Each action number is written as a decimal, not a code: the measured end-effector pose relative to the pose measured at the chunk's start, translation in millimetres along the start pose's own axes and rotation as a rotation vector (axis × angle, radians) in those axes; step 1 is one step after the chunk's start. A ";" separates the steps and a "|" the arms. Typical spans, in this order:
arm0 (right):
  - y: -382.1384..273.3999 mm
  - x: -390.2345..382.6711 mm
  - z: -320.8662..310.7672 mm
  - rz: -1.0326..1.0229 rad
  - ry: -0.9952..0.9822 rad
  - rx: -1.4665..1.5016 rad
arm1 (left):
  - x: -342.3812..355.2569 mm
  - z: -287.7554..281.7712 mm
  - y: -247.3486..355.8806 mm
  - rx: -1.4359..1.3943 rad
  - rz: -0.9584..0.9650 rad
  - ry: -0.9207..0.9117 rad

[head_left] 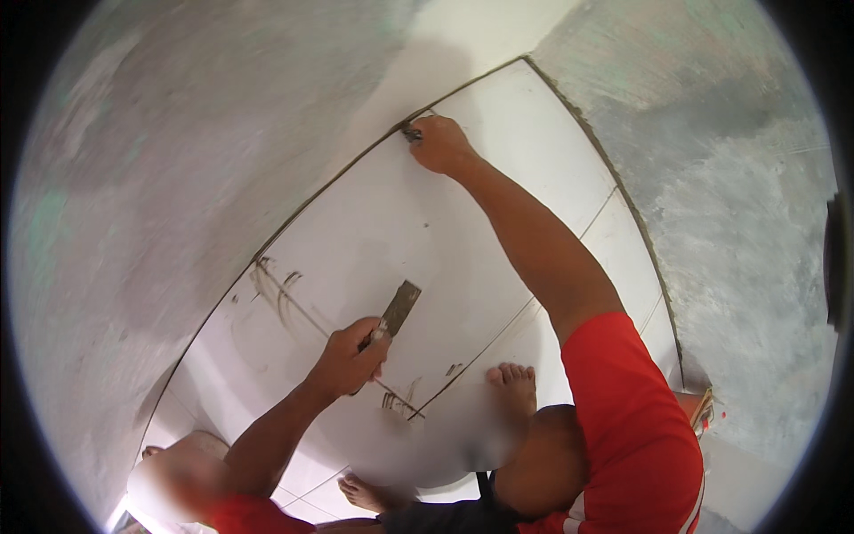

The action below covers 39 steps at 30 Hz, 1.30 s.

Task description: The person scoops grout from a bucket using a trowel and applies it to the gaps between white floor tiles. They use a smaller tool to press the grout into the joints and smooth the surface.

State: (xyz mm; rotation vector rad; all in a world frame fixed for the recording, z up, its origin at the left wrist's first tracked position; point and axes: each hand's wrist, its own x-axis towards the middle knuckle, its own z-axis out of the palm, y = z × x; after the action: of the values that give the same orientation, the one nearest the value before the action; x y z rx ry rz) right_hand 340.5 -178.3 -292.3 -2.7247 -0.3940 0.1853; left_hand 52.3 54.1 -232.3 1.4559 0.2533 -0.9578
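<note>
My left hand (pixel 354 358) is closed around a putty knife (pixel 400 307). Its flat, straight-ended blade is coated grey and points up and away over the white floor tiles (pixel 463 258). Stretched far forward, my right hand (pixel 440 145) is closed at the dark joint (pixel 329 185) where the tiles meet the left wall. Something small and dark grey shows at its fingertips, too small to make out. Grey smears (pixel 283 289) mark the tiles near the wall, and more smears (pixel 405 402) lie close to my left hand.
Bare grey plastered walls rise at the left (pixel 178 160) and right (pixel 712 178), meeting the floor along dark joints. My bare foot (pixel 512 384) rests on the tiles. A whitish blurred object (pixel 173 476) is at the lower left, and an orange thing (pixel 692 408) by the right wall.
</note>
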 end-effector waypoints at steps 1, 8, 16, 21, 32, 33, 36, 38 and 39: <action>-9.2 -4.6 0.5 0.007 0.008 0.016 | -21.0 -9.7 -5.1 0.021 -0.013 -0.011; -73.1 -30.2 16.0 -0.044 -0.012 0.041 | -128.6 -48.3 -68.4 -0.150 -0.076 0.089; -154.5 -75.8 64.8 -0.180 -0.050 0.173 | -174.5 -24.6 -160.8 -0.581 -0.007 0.233; -222.9 -108.7 94.0 -0.264 -0.075 0.180 | -201.1 -18.9 -181.8 -0.659 0.040 0.260; -244.1 -168.2 101.0 -0.551 -0.128 0.142 | -232.7 -19.4 -196.0 -0.673 0.198 0.248; -238.2 -176.2 96.0 -0.529 -0.126 0.165 | -236.9 -18.3 -194.5 -0.652 0.194 0.275; -251.1 -190.2 81.6 -0.437 -0.099 0.190 | -260.9 -17.8 -201.4 -0.632 0.218 0.333; -253.1 -200.9 62.1 -0.332 -0.088 0.256 | -275.6 -16.9 -193.5 -0.590 0.210 0.361; -250.6 -206.3 63.5 -0.304 -0.063 0.280 | -281.6 -18.4 -191.8 -0.558 0.201 0.373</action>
State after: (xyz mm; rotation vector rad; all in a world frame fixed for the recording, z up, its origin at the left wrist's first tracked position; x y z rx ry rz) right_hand 70.8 5.4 -238.3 -2.3550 -0.7346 0.2246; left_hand -245.6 212.9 -182.8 1.1016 0.5854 -0.3961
